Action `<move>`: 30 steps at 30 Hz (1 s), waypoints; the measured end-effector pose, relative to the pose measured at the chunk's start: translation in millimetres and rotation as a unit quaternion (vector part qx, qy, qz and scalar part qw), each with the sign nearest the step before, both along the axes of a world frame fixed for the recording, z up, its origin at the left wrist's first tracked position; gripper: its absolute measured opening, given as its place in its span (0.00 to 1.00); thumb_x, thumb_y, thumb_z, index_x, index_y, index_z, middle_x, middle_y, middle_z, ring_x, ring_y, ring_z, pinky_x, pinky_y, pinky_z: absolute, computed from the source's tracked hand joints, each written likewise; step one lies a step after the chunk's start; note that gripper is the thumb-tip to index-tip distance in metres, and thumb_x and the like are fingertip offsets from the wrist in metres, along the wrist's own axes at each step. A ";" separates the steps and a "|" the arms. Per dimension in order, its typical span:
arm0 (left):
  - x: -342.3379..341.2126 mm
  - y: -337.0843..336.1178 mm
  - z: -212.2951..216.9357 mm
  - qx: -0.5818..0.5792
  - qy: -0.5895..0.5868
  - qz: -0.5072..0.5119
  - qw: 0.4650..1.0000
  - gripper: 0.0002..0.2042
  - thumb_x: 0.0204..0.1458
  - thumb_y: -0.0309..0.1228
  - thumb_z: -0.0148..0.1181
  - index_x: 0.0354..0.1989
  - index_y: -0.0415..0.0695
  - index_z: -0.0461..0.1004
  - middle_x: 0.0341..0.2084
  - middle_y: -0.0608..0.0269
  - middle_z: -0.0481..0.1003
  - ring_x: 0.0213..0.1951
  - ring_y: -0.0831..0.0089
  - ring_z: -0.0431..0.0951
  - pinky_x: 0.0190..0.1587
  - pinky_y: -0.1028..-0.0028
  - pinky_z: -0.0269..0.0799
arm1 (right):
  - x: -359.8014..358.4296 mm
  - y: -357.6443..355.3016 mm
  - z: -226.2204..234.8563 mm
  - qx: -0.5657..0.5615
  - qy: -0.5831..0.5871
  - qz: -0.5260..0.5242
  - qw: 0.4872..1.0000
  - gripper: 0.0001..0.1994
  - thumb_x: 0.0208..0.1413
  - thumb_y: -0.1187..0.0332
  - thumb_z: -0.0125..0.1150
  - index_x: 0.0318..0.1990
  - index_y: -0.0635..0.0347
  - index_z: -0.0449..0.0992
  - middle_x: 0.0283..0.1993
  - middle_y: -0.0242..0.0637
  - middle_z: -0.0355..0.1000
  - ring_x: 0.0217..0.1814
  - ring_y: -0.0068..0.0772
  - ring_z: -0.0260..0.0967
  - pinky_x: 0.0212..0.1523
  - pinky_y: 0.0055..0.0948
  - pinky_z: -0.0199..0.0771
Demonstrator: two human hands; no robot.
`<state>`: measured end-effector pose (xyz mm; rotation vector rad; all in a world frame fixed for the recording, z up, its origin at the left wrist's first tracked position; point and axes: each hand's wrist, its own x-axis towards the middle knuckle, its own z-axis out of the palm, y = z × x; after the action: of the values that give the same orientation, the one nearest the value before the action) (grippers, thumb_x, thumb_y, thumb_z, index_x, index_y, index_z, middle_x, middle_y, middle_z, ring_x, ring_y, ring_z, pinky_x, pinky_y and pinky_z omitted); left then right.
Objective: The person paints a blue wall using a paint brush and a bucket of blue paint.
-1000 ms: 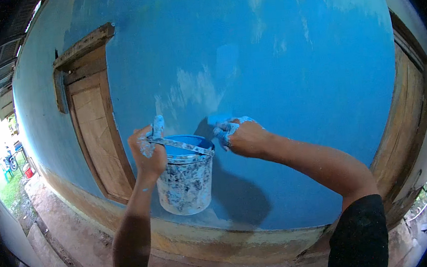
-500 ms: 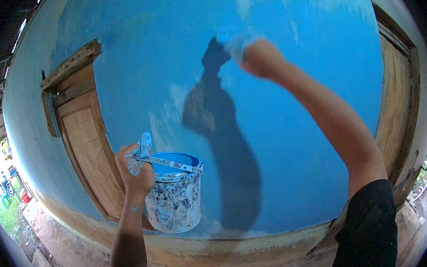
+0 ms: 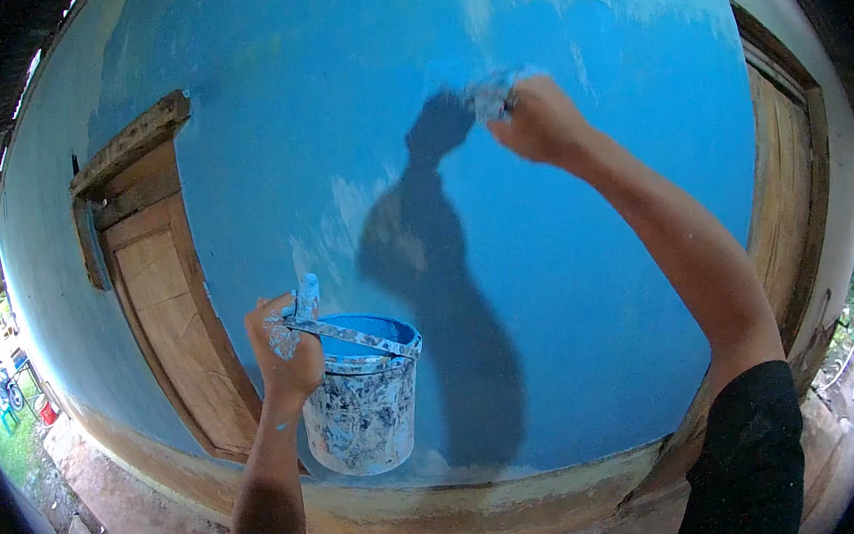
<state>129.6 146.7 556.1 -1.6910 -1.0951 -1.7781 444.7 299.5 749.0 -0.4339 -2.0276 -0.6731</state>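
My right hand (image 3: 543,122) is raised, closed around a paint-smeared paintbrush (image 3: 490,99). The brush is blurred against the upper middle of the blue wall (image 3: 606,243); its bristle tip is hard to make out. Lower on the left, my left hand (image 3: 291,350) grips the band-like handle of a paint bucket (image 3: 361,418). Its thumb is coated in blue and points up, and paint spots the back of the hand. The bucket hangs upright, white under dark and blue splashes, with blue paint around its inside. The handle crosses its mouth.
A wooden door (image 3: 164,308) with a projecting lintel (image 3: 131,140) stands left; another wooden door (image 3: 776,179) is at the right. Pale patches (image 3: 362,207) show in the wall's blue coat. A ledge (image 3: 446,506) runs along its foot. My shadow (image 3: 447,265) falls on the wall.
My right hand and the brush have moved down and rightward across the wall. My left hand and the bucket have shifted slightly right. The whole view has tilted a little.
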 end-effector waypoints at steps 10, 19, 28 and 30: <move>4.5 0.7 5.6 0.038 0.004 -0.061 0.997 0.04 0.54 0.26 0.52 0.32 0.39 0.67 0.23 0.64 0.67 0.24 0.77 0.63 0.36 0.73 0.63 | -33.4 -42.8 -154.8 -0.077 -0.295 0.021 0.952 0.12 0.47 0.71 0.54 0.42 0.54 0.73 0.37 0.44 0.73 0.39 0.48 0.73 0.38 0.45 0.74; 30.7 -16.6 24.9 -0.030 -0.033 -0.041 0.998 0.16 0.50 0.22 0.47 0.12 0.44 0.53 0.12 0.76 0.51 0.18 0.83 0.47 0.21 0.72 0.39 | 8.0 -14.6 11.6 0.104 -0.021 0.075 0.992 0.08 0.47 0.72 0.56 0.36 0.59 0.76 0.32 0.44 0.75 0.30 0.43 0.72 0.33 0.35 0.72; 19.6 3.7 12.8 0.040 -0.055 0.010 0.998 0.15 0.50 0.22 0.48 0.12 0.42 0.56 0.12 0.75 0.54 0.19 0.83 0.50 0.20 0.72 0.44 | -48.7 5.1 -55.8 0.229 -0.101 -0.055 0.967 0.06 0.44 0.71 0.54 0.31 0.55 0.75 0.29 0.46 0.73 0.34 0.51 0.73 0.35 0.48 0.75; 21.5 0.6 13.1 0.005 -0.064 0.005 0.998 0.15 0.50 0.22 0.49 0.12 0.41 0.56 0.12 0.75 0.54 0.19 0.83 0.50 0.20 0.71 0.43 | -48.2 -7.7 -86.8 0.171 -0.187 -0.017 0.967 0.06 0.44 0.71 0.54 0.31 0.54 0.75 0.29 0.47 0.73 0.34 0.52 0.73 0.37 0.47 0.74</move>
<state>151.1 147.3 569.2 -1.5821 -1.1425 -1.9043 396.5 291.8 662.2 -0.1438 -2.1952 -1.1743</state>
